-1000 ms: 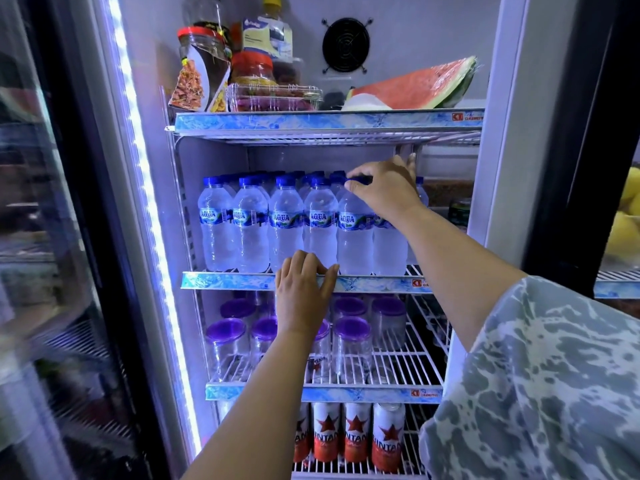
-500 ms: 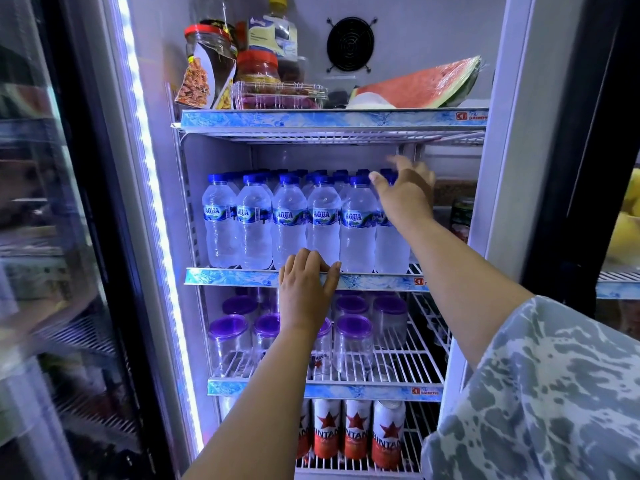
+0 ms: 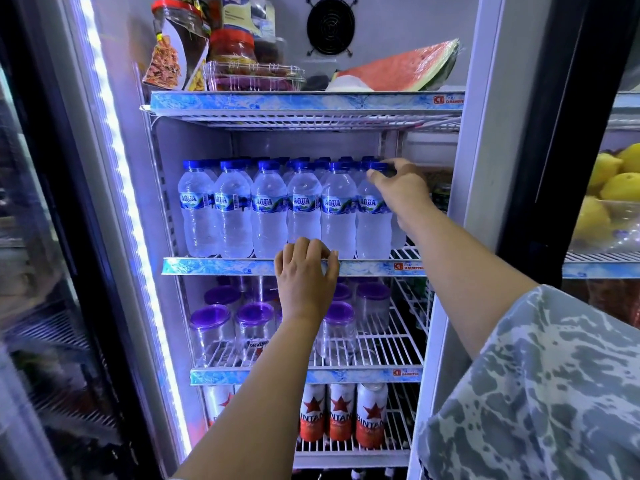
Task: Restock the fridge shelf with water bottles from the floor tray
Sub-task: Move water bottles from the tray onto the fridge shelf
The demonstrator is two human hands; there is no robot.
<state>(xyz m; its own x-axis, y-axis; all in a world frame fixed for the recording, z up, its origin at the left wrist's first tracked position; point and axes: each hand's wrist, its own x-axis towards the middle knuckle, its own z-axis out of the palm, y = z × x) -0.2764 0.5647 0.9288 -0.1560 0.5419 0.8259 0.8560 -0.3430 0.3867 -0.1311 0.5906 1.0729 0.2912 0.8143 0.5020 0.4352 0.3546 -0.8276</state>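
Several clear water bottles [image 3: 268, 209] with blue caps and AQUA labels stand in rows on the second fridge shelf [image 3: 214, 266]. My right hand [image 3: 403, 188] reaches in at the right end of the front row, fingers closed on the blue cap of the rightmost front bottle [image 3: 372, 220]. My left hand [image 3: 304, 275] rests on the shelf's front edge below the bottles, fingers curled over the rim. The floor tray is out of view.
The top shelf [image 3: 304, 102] carries jars, a clear box and a watermelon slice [image 3: 398, 69]. Purple-lidded cups [image 3: 254, 323] fill the shelf below, red-star cans [image 3: 341, 410] the lowest. The open glass door [image 3: 41, 271] stands left; lemons [image 3: 616, 188] sit in the neighbouring fridge.
My right hand let go of one bottle cap, opened briefly, then shifted right and closed on the rightmost front bottle's cap. The left hand stays on the shelf edge.
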